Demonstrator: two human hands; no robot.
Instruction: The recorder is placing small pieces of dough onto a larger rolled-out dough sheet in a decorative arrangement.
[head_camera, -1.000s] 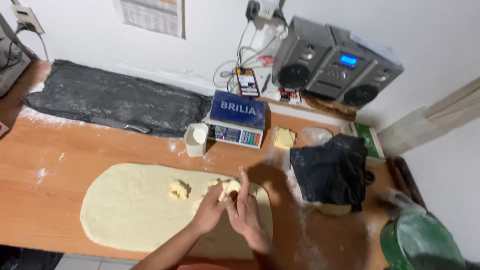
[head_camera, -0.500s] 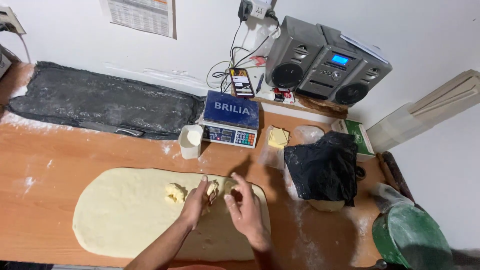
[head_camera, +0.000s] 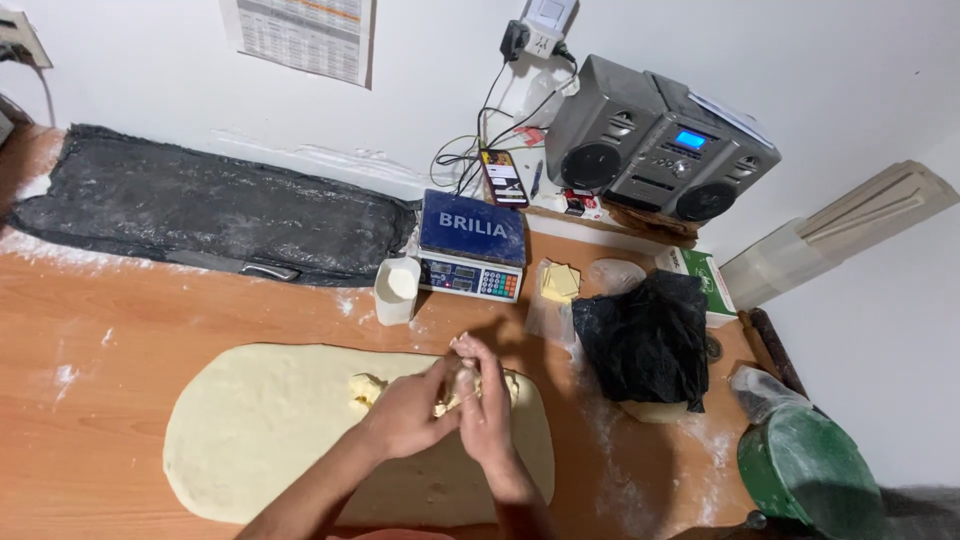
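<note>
Low in the centre of the frame, the left hand (head_camera: 405, 415) and the right hand (head_camera: 487, 405) meet above a wide oval sheet of rolled dough (head_camera: 270, 440) that lies flat on the wooden table (head_camera: 120, 310). Both hands are closed together around a small pale-yellow lump of butter (head_camera: 447, 400), fingertips pinching it from either side; the lump sits between the palms, raised just over the right-hand part of the sheet. A second small lump (head_camera: 366, 387) (same pale yellow) rests on the dough just left of the hands, and another bit (head_camera: 511, 387) shows at the right of the right hand, touching the sheet.

Above the dough, towards the middle of the frame, a white cup (head_camera: 396, 290) stands upright beside a blue-topped kitchen scale (head_camera: 472, 245). To the right of the scale lies a clear wrapper with yellow butter slices (head_camera: 560, 283), and right of that a black plastic bag (head_camera: 648, 338) covers a pale mass. A long black sheet dusted with flour (head_camera: 200, 210) runs along the wall in the upper left. A grey radio (head_camera: 660, 150) sits in the upper right, with a phone (head_camera: 502, 178) propped near it. A green bowl (head_camera: 810, 480) is in the lower right corner
</note>
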